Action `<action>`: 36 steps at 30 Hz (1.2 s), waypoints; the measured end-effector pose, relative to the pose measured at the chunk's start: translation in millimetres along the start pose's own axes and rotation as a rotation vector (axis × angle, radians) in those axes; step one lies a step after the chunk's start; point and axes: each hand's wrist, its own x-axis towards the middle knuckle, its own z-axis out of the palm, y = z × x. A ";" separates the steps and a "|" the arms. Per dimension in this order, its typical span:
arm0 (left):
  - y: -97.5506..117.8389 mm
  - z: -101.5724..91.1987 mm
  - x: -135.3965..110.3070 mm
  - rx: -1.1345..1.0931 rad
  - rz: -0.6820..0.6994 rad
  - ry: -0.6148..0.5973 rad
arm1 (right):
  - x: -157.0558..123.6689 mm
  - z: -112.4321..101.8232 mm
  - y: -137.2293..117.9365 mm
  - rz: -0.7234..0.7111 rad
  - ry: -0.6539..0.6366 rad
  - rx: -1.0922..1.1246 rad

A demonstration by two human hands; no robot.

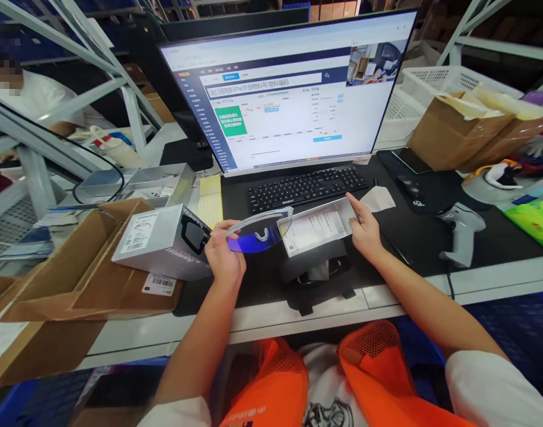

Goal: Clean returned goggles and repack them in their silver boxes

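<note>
My left hand is closed on sunglasses with a blue-tinted lens and a clear frame, held up over the desk. Pinched at its right end by my right hand is an open light-grey box, tilted so its inside faces me. A printed white paper lies inside it. Just below this box is a dark item, partly in shadow, whose kind I cannot make out. Left of my left hand stands a larger silver box with a picture of sunglasses on its end.
A keyboard and a monitor stand behind my hands. On the right are a mouse, a grey barcode scanner and a brown carton. An open cardboard box fills the left. Another person sits beyond the metal frame.
</note>
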 end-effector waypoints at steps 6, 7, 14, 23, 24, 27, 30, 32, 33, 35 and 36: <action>-1.3 -0.3 0.7 0.052 -0.033 0.023 | 13.9 -15.1 5.9 0.057 -0.201 -0.107; -2.0 -0.7 1.4 0.054 -0.049 0.036 | 14.8 -16.8 3.0 0.050 -0.207 -0.153; -8.3 -2.8 7.4 0.040 -0.113 0.114 | -2.7 -35.3 -54.5 -0.023 -0.206 -0.342; -10.2 -1.9 10.2 -0.015 -0.130 0.154 | -4.7 -34.7 -65.0 0.069 -0.659 -0.525; -10.3 -2.0 10.6 -0.015 -0.130 0.155 | -1.6 -40.9 -64.9 0.048 -0.582 -0.507; -10.6 -1.7 11.0 -0.038 -0.145 0.162 | 13.6 -70.6 -70.2 0.023 -0.291 -0.451; -9.4 0.2 9.4 -0.099 -0.206 0.187 | 41.6 -95.6 -82.6 0.057 -0.093 -0.433; -7.3 1.3 8.3 -0.142 -0.250 0.210 | 66.6 -99.8 -90.6 0.049 -0.074 -0.457; -5.8 1.5 8.0 -0.159 -0.261 0.224 | 79.9 -97.8 -93.2 0.038 -0.092 -0.479; -2.7 0.8 8.4 -0.178 -0.257 0.247 | 105.1 -87.1 -94.6 0.033 -0.168 -0.528; -1.2 0.2 9.0 -0.180 -0.244 0.256 | 115.9 -79.3 -93.6 0.052 -0.218 -0.553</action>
